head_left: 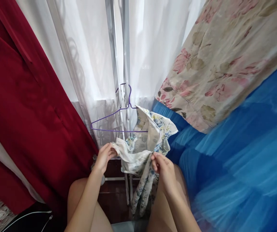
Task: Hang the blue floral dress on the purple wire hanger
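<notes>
A white garment with a blue and yellow floral print [136, 161] hangs by one side from a purple hanger [108, 115]. The hanger's right arm is inside the garment, while its left arm is bare. My left hand [104, 158] pinches the garment's left edge between thumb and fingers. On the other side, my right hand [163, 164] grips the garment's edge near its middle. The cloth between both hands sags in folds, and long strips of it dangle below my right hand.
Pale metal rack poles [126, 64] rise in front of white curtains [87, 48]. Dark red cloth [32, 96] hangs on the left. A floral curtain [215, 71] and blue tulle fabric [237, 154] fill the right. White cables [27, 214] lie at the lower left.
</notes>
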A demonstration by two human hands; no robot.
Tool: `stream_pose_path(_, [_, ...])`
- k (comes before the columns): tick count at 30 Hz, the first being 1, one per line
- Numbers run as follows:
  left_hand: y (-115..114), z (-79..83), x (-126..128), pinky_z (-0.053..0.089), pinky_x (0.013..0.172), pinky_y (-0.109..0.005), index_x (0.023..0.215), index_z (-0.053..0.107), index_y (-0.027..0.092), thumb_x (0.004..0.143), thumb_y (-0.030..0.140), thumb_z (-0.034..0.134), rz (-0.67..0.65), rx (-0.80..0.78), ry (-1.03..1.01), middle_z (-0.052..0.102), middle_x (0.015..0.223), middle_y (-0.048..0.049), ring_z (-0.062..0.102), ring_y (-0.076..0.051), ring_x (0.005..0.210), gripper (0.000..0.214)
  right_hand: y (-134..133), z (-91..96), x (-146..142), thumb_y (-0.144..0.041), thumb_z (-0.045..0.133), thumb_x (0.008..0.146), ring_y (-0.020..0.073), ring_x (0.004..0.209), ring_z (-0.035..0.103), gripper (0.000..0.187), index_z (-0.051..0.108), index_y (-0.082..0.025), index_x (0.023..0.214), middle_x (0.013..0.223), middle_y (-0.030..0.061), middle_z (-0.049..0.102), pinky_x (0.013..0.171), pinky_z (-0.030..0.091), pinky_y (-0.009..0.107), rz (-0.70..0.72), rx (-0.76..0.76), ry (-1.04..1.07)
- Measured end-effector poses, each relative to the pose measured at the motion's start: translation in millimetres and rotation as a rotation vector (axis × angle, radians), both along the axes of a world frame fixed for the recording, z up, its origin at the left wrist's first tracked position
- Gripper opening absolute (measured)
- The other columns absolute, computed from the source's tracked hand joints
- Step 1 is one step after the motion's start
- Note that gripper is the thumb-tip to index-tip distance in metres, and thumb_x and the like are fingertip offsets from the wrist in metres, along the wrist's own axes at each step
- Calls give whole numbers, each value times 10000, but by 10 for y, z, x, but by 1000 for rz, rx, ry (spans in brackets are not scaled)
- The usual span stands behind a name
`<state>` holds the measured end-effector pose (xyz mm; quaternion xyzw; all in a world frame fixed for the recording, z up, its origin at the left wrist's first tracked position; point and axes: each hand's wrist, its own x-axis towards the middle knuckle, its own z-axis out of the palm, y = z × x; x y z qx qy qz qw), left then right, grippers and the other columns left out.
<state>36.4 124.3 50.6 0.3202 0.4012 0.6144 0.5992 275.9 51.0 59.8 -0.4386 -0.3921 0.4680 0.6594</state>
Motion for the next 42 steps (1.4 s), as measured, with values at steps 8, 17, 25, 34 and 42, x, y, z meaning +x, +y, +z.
stream_pose_path(8, [-285, 281, 466, 407, 723, -213, 754, 552, 159, 889, 391, 660, -172, 439, 420, 530, 738, 13, 513, -123, 749, 290, 81, -739, 352, -512, 694, 765, 107, 463, 339, 350, 625, -177, 691, 495, -45, 442, 445, 239, 242, -151, -188, 26])
stream_pose_path(17, [-678, 393, 622, 418, 812, -263, 833, 581, 177, 944, 306, 588, -184, 546, 607, 557, 836, -16, 540, -158, 844, 170, -100, -738, -142, -558, 522, 909, 202, 707, 514, 411, 540, -203, 702, 700, 21, 559, 655, 435, 296, -74, -89, -417])
stream_pose_path(25, [-1019, 191, 849, 427, 749, -265, 819, 646, 176, 895, 233, 647, -233, 554, 632, 570, 854, -35, 567, -163, 823, 95, -385, -405, -351, -382, 580, 910, 297, 1132, 574, 316, 651, -159, 1123, 1125, 108, 656, 1029, 442, 439, 474, -10, -399])
stream_pose_path(34, [-1112, -215, 455, 401, 1055, -367, 1232, 625, 230, 989, 464, 475, -313, 266, 487, 614, 1228, -88, 561, -243, 1199, 369, -543, -351, -450, -425, 708, 847, 281, 1093, 630, 465, 610, -185, 1234, 1131, 85, 695, 1018, 439, 417, 654, -275, -7])
stream_pose_path(42, [-1342, -825, -16, 359, 1118, -410, 1278, 616, 220, 820, 411, 679, -521, -24, 776, 630, 1313, -86, 528, -313, 1257, 499, -501, 164, 27, -510, 741, 807, 278, 995, 669, 391, 669, -190, 1020, 1017, 78, 729, 899, 527, 386, 614, -291, -79])
